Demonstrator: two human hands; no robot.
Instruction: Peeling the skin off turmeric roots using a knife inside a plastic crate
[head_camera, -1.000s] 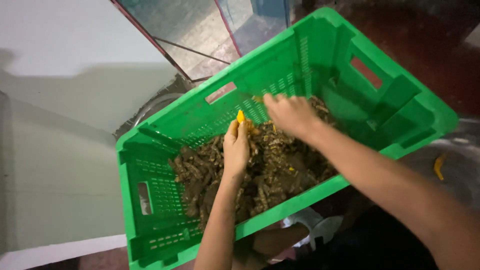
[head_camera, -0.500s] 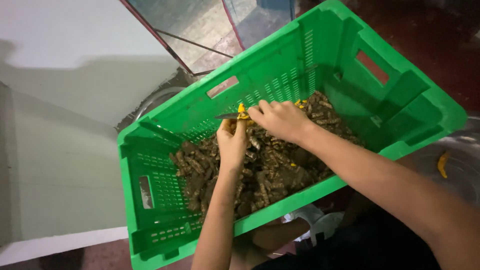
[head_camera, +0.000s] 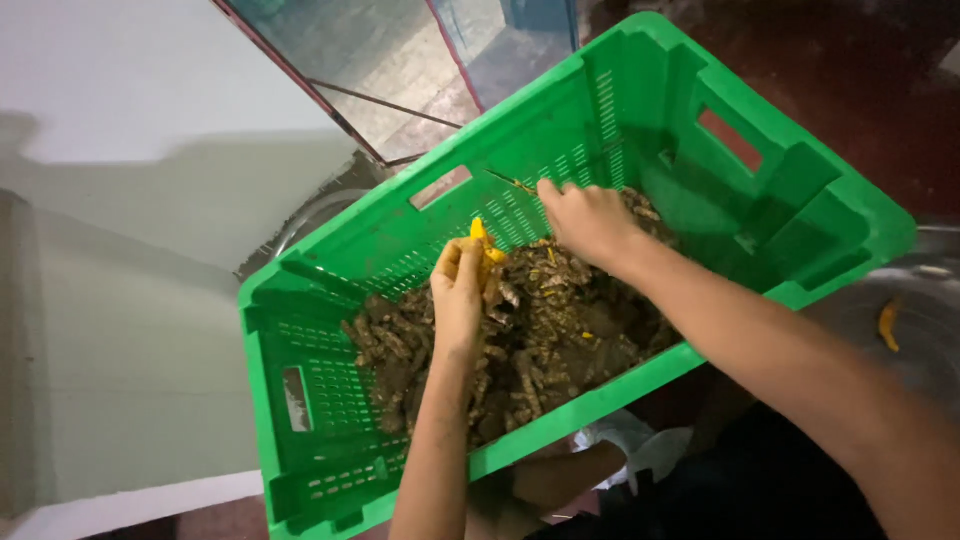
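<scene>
A green slotted plastic crate (head_camera: 320, 400) sits tilted in front of me, holding a heap of muddy brown turmeric roots (head_camera: 530, 340). My left hand (head_camera: 460, 290) is over the heap, fingers closed on a root with a bright yellow-orange cut end (head_camera: 482, 240). My right hand (head_camera: 590, 220) is farther back near the crate's far wall, gripping a small knife whose thin blade (head_camera: 508, 181) points left. The two hands are a short way apart.
A metal basin (head_camera: 900, 290) at the right holds a yellow piece (head_camera: 886, 324). A pale wall and ledge fill the left. A metal frame with glass stands beyond the crate. White cloth (head_camera: 630, 445) shows under the crate's near edge.
The hands were together at the root; now my right hand has drawn back and to the right with the knife, while my left hand stays holding the root.
</scene>
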